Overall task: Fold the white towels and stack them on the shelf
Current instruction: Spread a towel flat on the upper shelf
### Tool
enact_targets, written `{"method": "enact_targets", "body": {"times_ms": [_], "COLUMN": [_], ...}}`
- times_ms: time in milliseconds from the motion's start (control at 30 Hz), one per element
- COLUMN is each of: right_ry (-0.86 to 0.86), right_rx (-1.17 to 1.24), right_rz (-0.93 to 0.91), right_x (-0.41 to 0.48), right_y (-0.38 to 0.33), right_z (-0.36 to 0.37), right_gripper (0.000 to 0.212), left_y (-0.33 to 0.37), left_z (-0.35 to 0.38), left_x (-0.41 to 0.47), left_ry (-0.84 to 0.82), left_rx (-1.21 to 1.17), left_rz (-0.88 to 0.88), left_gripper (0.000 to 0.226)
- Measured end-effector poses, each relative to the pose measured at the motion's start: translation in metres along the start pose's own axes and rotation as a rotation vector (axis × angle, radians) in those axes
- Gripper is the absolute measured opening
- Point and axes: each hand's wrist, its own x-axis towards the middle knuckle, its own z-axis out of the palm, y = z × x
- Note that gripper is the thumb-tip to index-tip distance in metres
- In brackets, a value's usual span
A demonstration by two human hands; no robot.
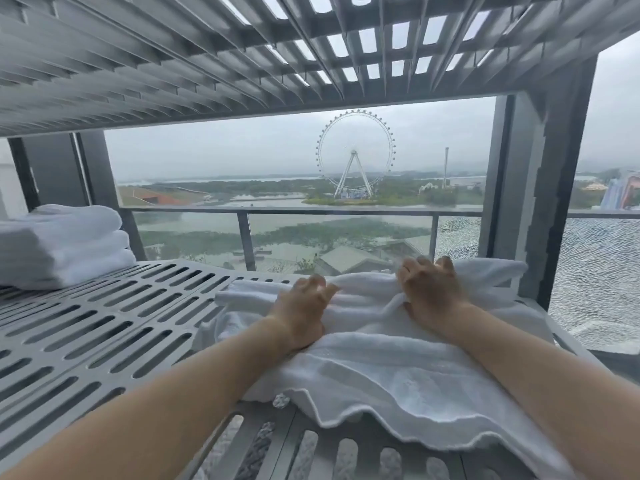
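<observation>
A rumpled white towel [391, 372] lies on the right half of the grey slotted shelf [104, 337], its wavy near edge hanging over the shelf front. My left hand [304, 306] grips a fold of it at the far side, fingers curled into the cloth. My right hand [429, 285] lies on the towel further right with fingers bent, bunching the cloth under it. A stack of three folded white towels [62, 247] sits at the shelf's far left.
A second slotted shelf [242, 46] hangs low overhead. A grey upright post [554, 185] stands at the right. Behind the shelf is a window with a railing [311, 211] and a distant ferris wheel.
</observation>
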Motion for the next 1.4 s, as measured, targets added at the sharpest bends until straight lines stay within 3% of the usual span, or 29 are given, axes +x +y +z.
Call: {"method": "enact_targets", "body": {"times_ms": [133, 200, 333, 533, 733, 933, 1033, 1167, 1300, 1400], "right_ry": [-0.162, -0.154, -0.062, 0.067, 0.032, 0.072, 0.043, -0.170, -0.186, -0.156], "right_rx": [0.170, 0.278, 0.510, 0.788, 0.806, 0.734, 0.802, 0.825, 0.725, 0.730], "right_rz": [0.059, 0.038, -0.074, -0.148, -0.226, -0.208, -0.157, -0.132, -0.092, -0.013], "right_x": [-0.005, -0.006, -0.012, -0.029, -0.066, -0.101, -0.109, -0.125, -0.132, -0.128], "right_y": [-0.004, -0.002, -0.011, -0.052, -0.087, -0.105, -0.105, -0.115, -0.126, -0.128], "right_z": [0.018, 0.017, 0.006, -0.036, -0.069, -0.089, -0.102, -0.116, -0.116, -0.119], "right_gripper": [0.046, 0.053, 0.056, 0.026, 0.023, 0.017, 0.033, 0.054, 0.035, 0.023], "left_y": [-0.006, -0.004, -0.002, -0.003, -0.009, -0.019, -0.030, -0.049, -0.056, -0.055], "left_z": [-0.010, -0.013, -0.016, -0.028, -0.033, -0.035, -0.033, -0.035, -0.040, -0.045], "left_x": [-0.014, -0.022, -0.034, -0.053, -0.080, -0.116, -0.138, -0.157, -0.162, -0.162], "left_ry": [-0.052, -0.039, 0.012, -0.038, -0.040, 0.055, 0.096, -0.039, 0.010, 0.063], "left_rx": [-0.127, -0.162, -0.151, -0.073, -0.071, -0.142, -0.154, -0.040, -0.087, -0.102], "left_rz": [0.185, 0.235, 0.217, 0.218, 0.185, 0.341, 0.381, 0.361, 0.300, 0.189], "left_gripper": [0.039, 0.025, 0.024, 0.030, 0.030, 0.036, 0.039, 0.064, 0.033, 0.039]}}
